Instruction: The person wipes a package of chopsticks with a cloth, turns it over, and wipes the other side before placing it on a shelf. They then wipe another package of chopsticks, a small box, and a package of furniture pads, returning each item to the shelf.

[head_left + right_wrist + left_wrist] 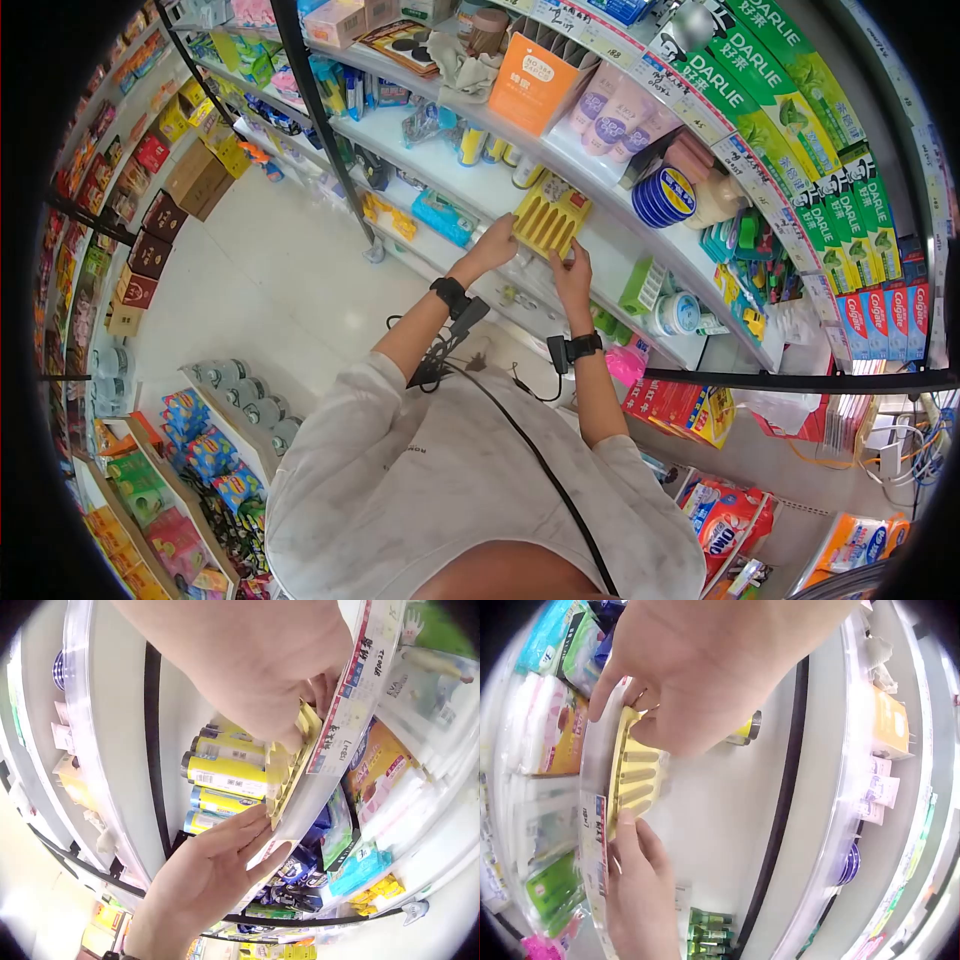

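Observation:
A yellow slotted tray (550,216) lies at the front edge of a white shelf, its row of long slots facing up. My left hand (490,248) holds its left end, with the thumb over the rim in the left wrist view. At the opposite end my right hand (572,285) pinches the rim between thumb and fingers. Some fingertips of both hands are hidden beneath the tray. Yellow-labelled cylinders (229,774) lie on the shelf behind the tray in the right wrist view.
Above hangs another shelf with an orange box (535,85) and purple-capped tubes (610,115). A green-and-white box (642,287) and a round white tub (680,313) stand to the right. Wrapped packs (555,727) sit on the shelf below. A black cable (520,440) runs over the person's shirt.

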Demonstrator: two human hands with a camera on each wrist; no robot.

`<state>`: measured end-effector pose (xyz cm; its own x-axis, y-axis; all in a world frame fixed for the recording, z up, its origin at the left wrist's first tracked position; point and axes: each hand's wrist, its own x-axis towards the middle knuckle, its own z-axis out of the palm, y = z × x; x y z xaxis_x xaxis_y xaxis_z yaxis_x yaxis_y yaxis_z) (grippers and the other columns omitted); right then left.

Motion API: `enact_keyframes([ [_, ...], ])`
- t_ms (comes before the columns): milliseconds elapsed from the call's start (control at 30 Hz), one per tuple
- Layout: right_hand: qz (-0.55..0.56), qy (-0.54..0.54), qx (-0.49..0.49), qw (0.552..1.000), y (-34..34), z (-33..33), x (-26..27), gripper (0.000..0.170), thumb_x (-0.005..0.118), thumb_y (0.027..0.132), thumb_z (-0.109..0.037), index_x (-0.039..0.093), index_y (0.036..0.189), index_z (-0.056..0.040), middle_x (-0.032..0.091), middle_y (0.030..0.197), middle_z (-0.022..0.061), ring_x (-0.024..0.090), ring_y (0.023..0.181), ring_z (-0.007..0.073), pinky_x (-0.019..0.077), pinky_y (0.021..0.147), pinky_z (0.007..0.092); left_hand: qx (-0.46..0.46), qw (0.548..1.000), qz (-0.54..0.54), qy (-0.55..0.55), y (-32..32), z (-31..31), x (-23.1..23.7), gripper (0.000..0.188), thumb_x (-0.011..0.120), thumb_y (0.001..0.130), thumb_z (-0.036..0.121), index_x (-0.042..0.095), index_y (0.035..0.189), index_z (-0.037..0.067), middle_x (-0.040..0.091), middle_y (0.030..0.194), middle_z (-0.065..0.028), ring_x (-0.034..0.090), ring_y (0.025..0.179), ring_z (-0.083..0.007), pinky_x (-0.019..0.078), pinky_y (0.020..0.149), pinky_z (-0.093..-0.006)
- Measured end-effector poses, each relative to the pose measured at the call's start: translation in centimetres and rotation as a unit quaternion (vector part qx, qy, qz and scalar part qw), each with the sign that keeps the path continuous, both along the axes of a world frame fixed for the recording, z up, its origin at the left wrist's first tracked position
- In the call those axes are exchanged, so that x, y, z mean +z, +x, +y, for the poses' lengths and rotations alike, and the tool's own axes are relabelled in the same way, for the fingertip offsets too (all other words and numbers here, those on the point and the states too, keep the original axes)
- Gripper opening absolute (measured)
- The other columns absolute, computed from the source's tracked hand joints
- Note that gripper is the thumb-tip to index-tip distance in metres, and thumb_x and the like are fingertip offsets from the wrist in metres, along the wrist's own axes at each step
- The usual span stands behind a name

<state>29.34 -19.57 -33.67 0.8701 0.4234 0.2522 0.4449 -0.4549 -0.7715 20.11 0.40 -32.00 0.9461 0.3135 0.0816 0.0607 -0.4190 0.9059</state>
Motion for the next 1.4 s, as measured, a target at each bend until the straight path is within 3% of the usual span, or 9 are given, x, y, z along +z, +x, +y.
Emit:
enact_keyframes([
  [233, -0.025, 0.012, -0.026, 0.999, 0.2, 0.1, -0.9, 0.06, 0.079, 0.09, -0.031, 0.061, 0.136, 0.0027, 0.061, 0.118, 0.0191, 0.066, 0.082, 0.0235, 0.0572, 0.074, 0.0323, 0.064, 0.997, -0.021, -0.028, -2.4, -0.4, -2.3, 0.048, 0.053, 0.093, 0.009, 0.053, 0.14, -0.003, 0.058, 0.139, -0.0261, 0.058, 0.127, -0.0372, 0.0447, 0.11, -0.0413],
  [467, -0.021, -0.004, -0.048, 0.999, 0.5, 0.8, -1.1, 0.054, 0.079, 0.09, -0.025, 0.062, 0.132, 0.0037, 0.062, 0.114, 0.02, 0.067, 0.08, 0.0255, 0.0569, 0.074, 0.0341, 0.034, 0.991, 0.007, -0.131, -7.2, 0.5, -2.4, 0.046, 0.058, 0.095, 0.015, 0.056, 0.138, 0.001, 0.062, 0.13, -0.0169, 0.065, 0.107, -0.0252, 0.0561, 0.088, -0.0365],
  [600, -0.022, 0.007, -0.04, 0.999, -0.5, 0.2, -0.7, 0.047, 0.077, 0.091, -0.021, 0.063, 0.129, 0.0032, 0.062, 0.116, 0.0206, 0.067, 0.084, 0.0269, 0.057, 0.074, 0.0352, 0.038, 0.989, 0.026, -0.144, -10.3, 0.2, -0.6, 0.043, 0.06, 0.096, 0.018, 0.058, 0.136, 0.002, 0.064, 0.122, -0.0134, 0.065, 0.101, -0.0219, 0.0566, 0.083, -0.0343],
  [700, -0.12, 0.054, -0.051, 0.99, -2.2, -0.8, 0.0, 0.039, 0.074, 0.093, -0.019, 0.065, 0.124, 0.0024, 0.062, 0.116, 0.0198, 0.066, 0.091, 0.0272, 0.0572, 0.078, 0.0361, 0.009, 0.99, 0.019, -0.14, -10.5, -0.3, 1.3, 0.039, 0.06, 0.098, 0.018, 0.059, 0.134, 0.002, 0.067, 0.118, -0.0117, 0.066, 0.099, -0.0204, 0.0557, 0.083, -0.0328],
  [833, -0.034, 0.11, 0.017, 0.993, -6.8, -5.6, 4.5, 0.027, 0.069, 0.096, -0.014, 0.066, 0.119, 0.0005, 0.064, 0.117, 0.0154, 0.066, 0.101, 0.025, 0.0562, 0.085, 0.0363, -0.049, 0.982, -0.006, -0.181, -9.9, -3.7, 5.9, 0.032, 0.059, 0.096, 0.012, 0.065, 0.125, -0.001, 0.072, 0.105, -0.0117, 0.068, 0.098, -0.0201, 0.0538, 0.089, -0.033],
  [867, 0.017, 0.109, 0.03, 0.993, -8.1, -7.2, 6.3, 0.025, 0.067, 0.097, -0.013, 0.066, 0.118, -0.0001, 0.064, 0.118, 0.0138, 0.066, 0.102, 0.0237, 0.0556, 0.087, 0.0359, -0.084, 0.987, -0.019, -0.137, -9.2, -4.7, 6.4, 0.032, 0.059, 0.102, 0.019, 0.062, 0.128, 0.0, 0.072, 0.114, -0.0117, 0.068, 0.098, -0.0174, 0.0542, 0.086, -0.0303],
  [1100, -0.02, 0.148, -0.006, 0.989, -12.6, -22.5, 16.4, 0.022, 0.065, 0.1, -0.013, 0.068, 0.119, -0.0026, 0.065, 0.12, 0.0097, 0.065, 0.103, 0.0199, 0.0537, 0.086, 0.0315, -0.207, 0.962, -0.083, -0.16, -5.3, -19.9, 16.4, 0.019, 0.062, 0.103, 0.015, 0.071, 0.107, -0.002, 0.073, 0.107, -0.0099, 0.069, 0.098, -0.0149, 0.0534, 0.086, -0.0291],
  [1300, -0.246, 0.133, -0.188, 0.941, -12.5, -39.2, 24.4, 0.015, 0.063, 0.099, -0.006, 0.068, 0.111, -0.0002, 0.068, 0.112, 0.0096, 0.065, 0.102, 0.0201, 0.0521, 0.087, 0.031, -0.353, 0.913, -0.175, -0.109, -1.1, -36.4, 22.4, 0.009, 0.069, 0.095, 0.004, 0.072, 0.1, -0.003, 0.07, 0.096, -0.0073, 0.067, 0.088, -0.0139, 0.0527, 0.081, -0.0272],
  [1400, -0.271, 0.217, -0.298, 0.889, -12.0, -46.8, 27.9, 0.016, 0.062, 0.099, -0.005, 0.065, 0.113, 0.0015, 0.068, 0.109, 0.0093, 0.065, 0.101, 0.0183, 0.0514, 0.088, 0.031, -0.389, 0.877, -0.261, -0.107, 1.7, -44.4, 25.0, 0.011, 0.071, 0.091, -0.001, 0.072, 0.102, -0.001, 0.07, 0.097, -0.0092, 0.068, 0.083, -0.0157, 0.0531, 0.078, -0.0284],
])
